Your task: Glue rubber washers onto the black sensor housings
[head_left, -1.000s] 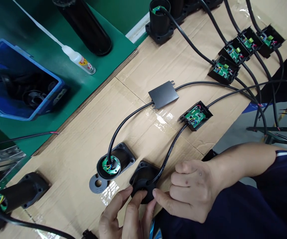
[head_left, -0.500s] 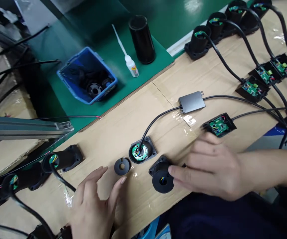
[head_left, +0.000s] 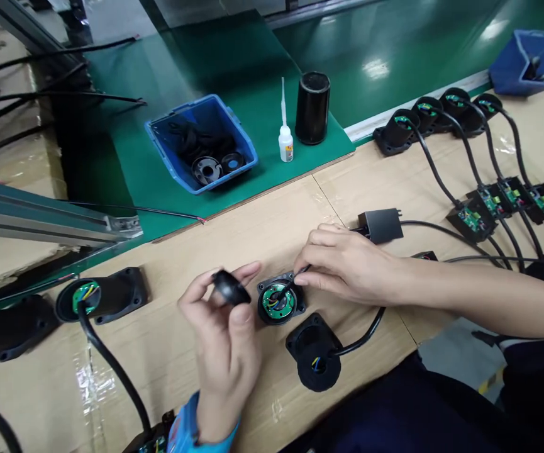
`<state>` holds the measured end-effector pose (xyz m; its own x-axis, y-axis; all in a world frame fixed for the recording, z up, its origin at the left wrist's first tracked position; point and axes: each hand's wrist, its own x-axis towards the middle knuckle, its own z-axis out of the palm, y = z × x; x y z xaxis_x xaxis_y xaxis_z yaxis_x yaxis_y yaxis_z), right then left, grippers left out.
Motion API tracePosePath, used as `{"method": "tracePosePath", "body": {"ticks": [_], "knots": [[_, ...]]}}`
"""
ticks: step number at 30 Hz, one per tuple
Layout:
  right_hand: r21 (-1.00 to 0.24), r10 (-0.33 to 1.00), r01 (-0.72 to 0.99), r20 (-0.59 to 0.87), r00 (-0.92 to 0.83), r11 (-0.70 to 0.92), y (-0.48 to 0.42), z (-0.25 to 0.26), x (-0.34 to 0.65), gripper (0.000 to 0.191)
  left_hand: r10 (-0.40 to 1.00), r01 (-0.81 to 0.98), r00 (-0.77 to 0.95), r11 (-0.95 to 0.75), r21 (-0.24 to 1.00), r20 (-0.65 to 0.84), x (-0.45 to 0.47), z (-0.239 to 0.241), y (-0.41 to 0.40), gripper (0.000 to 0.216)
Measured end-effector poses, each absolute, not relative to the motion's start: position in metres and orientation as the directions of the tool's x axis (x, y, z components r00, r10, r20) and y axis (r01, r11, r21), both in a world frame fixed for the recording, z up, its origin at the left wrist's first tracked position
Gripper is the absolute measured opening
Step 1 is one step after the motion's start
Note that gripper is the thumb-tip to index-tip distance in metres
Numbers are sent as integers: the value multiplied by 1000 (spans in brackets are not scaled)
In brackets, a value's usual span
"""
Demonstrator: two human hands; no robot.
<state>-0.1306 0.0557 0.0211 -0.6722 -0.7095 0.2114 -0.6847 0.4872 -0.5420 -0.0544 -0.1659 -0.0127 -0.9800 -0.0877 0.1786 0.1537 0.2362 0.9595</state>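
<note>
My left hand (head_left: 227,321) pinches a round black cap (head_left: 231,287), tilted and raised off the cardboard. Just right of it, a black flanged housing (head_left: 281,301) shows a green circuit board and coloured wires inside. My right hand (head_left: 342,259) grips the black cable (head_left: 295,278) that comes out of this housing, close to its mouth. That cable leads toward a dark grey box (head_left: 381,225) behind the hand. Nearer to me lies a second flanged housing (head_left: 314,352), with a black disc over its mouth and wires showing in the hole.
A blue bin (head_left: 200,141) of black parts, a white dropper bottle (head_left: 286,143) and a black cylinder (head_left: 312,108) stand on the green mat. Wired housings line the left (head_left: 106,294) and back right (head_left: 399,129). Another blue bin (head_left: 519,66) is far right.
My left hand has picked the round cap up from the cardboard. My right hand has left the nearer housing and moved back onto the other housing's cable. The view has shifted.
</note>
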Motion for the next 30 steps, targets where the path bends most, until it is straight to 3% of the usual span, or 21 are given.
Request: {"method": "tracePosePath", "body": {"ticks": [3,7,12,16,18,22,26,30], "knots": [[-432,-720,-783,345,-602,447,54,28,-120,22,-125,121,-981,202,972,148,-63,-25,-147,34],[-283,-771,-853,371,-518,438,52,31,-107,21,-234,144,-951,248,958,204,-59,-33,-138,32],[-328,-764,-831,341,-548,450,54,29,-107,24,-192,57,-974,284,957,115,-47,-20,-152,40],[-431,-767,-790,281,-577,436,55,29,-115,27,-167,-71,-986,462,884,8,-35,5,-183,53],[-485,-768,-766,257,-587,422,56,29,-119,27,-96,2,-993,599,801,75,-32,17,-199,55],[-553,-762,-729,237,-602,404,56,30,-124,26,253,349,-935,783,515,250,-36,29,-210,50],[-566,-774,-723,219,-594,395,56,31,-125,24,402,490,-862,817,303,309,-44,31,-203,50],[-564,-775,-721,209,-597,403,58,32,-124,23,523,576,-814,782,240,253,-49,26,-204,53]]}}
